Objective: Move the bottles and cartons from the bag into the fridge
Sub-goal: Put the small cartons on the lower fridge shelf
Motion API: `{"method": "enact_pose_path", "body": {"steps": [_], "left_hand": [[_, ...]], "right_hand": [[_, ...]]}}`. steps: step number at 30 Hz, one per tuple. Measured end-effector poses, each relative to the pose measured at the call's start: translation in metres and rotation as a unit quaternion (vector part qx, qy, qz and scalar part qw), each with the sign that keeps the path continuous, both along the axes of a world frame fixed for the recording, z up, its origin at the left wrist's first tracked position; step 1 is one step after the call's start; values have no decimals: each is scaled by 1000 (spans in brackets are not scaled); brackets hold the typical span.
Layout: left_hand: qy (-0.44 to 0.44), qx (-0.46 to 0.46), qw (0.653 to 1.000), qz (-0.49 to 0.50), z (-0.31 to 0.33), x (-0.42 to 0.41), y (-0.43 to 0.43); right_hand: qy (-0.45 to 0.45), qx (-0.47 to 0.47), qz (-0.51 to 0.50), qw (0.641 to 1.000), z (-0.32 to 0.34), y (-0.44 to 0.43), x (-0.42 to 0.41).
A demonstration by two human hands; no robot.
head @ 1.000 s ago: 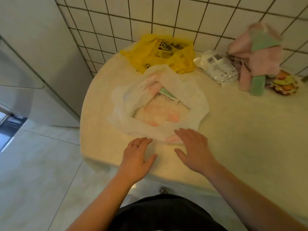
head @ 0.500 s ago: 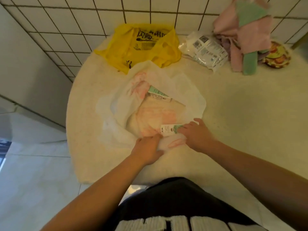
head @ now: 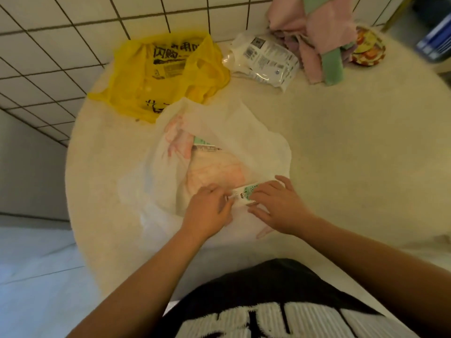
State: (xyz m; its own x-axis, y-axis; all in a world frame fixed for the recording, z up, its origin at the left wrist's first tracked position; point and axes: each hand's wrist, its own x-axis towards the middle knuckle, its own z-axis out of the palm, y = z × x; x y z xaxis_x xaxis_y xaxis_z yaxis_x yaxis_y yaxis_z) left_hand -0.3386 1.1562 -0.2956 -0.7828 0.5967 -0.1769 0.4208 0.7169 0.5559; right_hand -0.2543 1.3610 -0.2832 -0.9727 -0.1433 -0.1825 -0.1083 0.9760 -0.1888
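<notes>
A thin white plastic bag with pink print lies open on the round cream table. A small green-and-white carton shows at the bag's near rim, between my hands. My right hand holds it, fingers over its top and thumb underneath. My left hand has curled fingers pinching the bag's plastic at the carton's left end. The top of a second green-labelled carton peeks out deeper in the bag. The rest of the bag's contents are hidden by plastic.
A crumpled yellow bag lies behind the white bag against the tiled wall. A white printed packet, a pile of pink and green cloths and a patterned dish sit at the back right. A grey panel stands left.
Both hands went from lying flat on the table in front of the bag to its near rim. A carton has come into view between them, and the camera has tipped downward.
</notes>
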Motion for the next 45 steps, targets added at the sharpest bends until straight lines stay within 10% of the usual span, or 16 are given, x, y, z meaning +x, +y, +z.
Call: {"method": "enact_pose_path", "body": {"steps": [12, 21, 28, 34, 45], "left_hand": [[118, -41, 992, -1, -4, -97, 11], [117, -143, 979, -80, -5, -187, 25], [97, -220, 954, -177, -25, -218, 32], [189, -138, 958, -168, -37, -219, 20], [45, -60, 993, -94, -32, -225, 12]], "right_hand": [[-96, 82, -36, 991, -22, -22, -49], [68, 43, -53, 995, 6, -9, -81], [6, 15, -118, 993, 7, 9, -141], [-59, 29, -110, 992, -3, 9, -164], [-21, -21, -175, 984, -11, 5, -155]]}}
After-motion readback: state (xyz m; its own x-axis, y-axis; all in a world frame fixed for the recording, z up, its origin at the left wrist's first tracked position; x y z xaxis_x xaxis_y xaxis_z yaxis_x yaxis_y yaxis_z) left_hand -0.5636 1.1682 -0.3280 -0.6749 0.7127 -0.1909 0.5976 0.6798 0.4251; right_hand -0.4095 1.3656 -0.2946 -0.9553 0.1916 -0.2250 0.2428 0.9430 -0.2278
